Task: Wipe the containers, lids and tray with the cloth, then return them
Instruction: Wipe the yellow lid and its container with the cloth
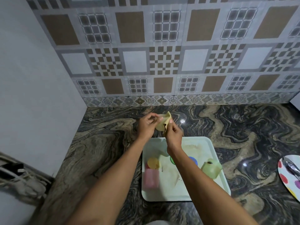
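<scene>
Both hands are raised above the marbled counter, beyond the far edge of the pale tray (pixel 209 143). My left hand (pixel 146 125) holds a small clear container (pixel 159 119), only partly visible. My right hand (pixel 174 135) pinches a yellowish cloth (pixel 165 122) against it. On the tray lie a pink container (pixel 151 178), a yellow lid (pixel 153 162), a green container (pixel 211 168) on its side, a green lid (pixel 172 159) and a blue lid (pixel 194 160), the last two partly hidden by my right forearm. The tray surface shows brown stains.
A patterned tiled wall (pixel 162 54) rises behind the counter, with a plain wall on the left. A white plate with coloured dots (pixel 287 177) and a metal utensil (pixel 292 167) sits at the right edge. The counter drops off at the lower left.
</scene>
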